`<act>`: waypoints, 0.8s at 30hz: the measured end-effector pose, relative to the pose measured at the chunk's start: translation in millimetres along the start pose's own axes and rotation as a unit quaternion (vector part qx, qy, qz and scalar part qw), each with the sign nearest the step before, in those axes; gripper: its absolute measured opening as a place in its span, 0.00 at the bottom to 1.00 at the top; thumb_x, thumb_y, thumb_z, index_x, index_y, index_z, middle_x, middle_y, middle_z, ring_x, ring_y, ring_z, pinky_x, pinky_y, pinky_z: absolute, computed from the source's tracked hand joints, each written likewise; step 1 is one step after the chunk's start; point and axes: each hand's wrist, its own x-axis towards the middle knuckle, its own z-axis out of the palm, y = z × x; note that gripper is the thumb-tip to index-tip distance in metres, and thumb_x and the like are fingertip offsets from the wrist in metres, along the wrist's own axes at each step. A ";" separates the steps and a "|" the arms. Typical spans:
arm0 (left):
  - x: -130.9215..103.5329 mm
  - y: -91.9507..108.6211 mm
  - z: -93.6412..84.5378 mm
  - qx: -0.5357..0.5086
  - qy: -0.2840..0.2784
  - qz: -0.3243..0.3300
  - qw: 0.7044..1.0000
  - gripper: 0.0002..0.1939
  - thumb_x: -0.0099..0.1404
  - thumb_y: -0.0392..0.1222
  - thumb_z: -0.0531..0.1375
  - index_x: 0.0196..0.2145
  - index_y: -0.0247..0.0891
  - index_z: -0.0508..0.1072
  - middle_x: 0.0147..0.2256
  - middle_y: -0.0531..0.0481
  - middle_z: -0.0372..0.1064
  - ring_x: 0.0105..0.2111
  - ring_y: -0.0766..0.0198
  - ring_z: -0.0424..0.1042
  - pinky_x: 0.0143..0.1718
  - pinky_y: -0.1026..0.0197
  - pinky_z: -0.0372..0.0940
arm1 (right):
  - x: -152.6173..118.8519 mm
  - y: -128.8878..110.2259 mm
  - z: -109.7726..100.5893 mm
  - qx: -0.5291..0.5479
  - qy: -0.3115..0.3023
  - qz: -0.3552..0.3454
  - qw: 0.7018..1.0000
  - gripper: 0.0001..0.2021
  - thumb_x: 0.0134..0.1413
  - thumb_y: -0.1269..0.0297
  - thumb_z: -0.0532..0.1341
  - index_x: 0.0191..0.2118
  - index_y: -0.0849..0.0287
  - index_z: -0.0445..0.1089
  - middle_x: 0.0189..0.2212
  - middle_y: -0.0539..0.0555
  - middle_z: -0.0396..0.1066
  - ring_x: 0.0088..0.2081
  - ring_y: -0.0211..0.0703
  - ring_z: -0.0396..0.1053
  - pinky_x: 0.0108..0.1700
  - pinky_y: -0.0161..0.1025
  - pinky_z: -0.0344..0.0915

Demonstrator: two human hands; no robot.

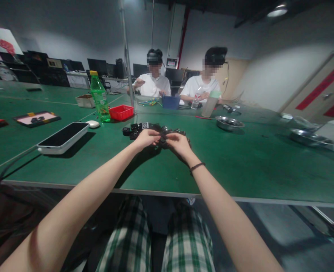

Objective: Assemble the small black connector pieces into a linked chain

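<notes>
Both my hands meet over a heap of small black parts (pixel 135 132) on the green table. My left hand (pixel 147 139) is closed, its fingertips pinching a small black part (pixel 163 139) from the left. From the other side, the fingers of my right hand (pixel 180 143) close on the same piece. Its exact kind is too small and blurred to make out. More dark pieces lie behind and beside the right hand, partly hidden by it. Some parts at the left of the heap look like square black blocks, one with a pale marking.
To the left are a white-cased phone-like device (pixel 65 136) with a cable, a green bottle (pixel 99 98) and a red tray (pixel 122 112). Metal bowls (pixel 229 124) stand to the right. Two people (pixel 155 85) sit across the table (pixel 257 166), near a blue box (pixel 170 102).
</notes>
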 end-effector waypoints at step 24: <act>-1.3 2.1 -0.4 0.007 0.014 -0.003 1.000 0.10 0.48 0.34 0.68 0.31 0.31 0.77 0.26 0.49 0.73 0.25 0.67 0.70 0.27 0.64 0.66 | -0.2 0.8 1.4 -0.010 0.004 0.016 1.000 0.11 0.39 0.73 0.64 0.35 0.62 0.75 0.31 0.54 0.77 0.30 0.38 0.72 0.40 0.41 0.71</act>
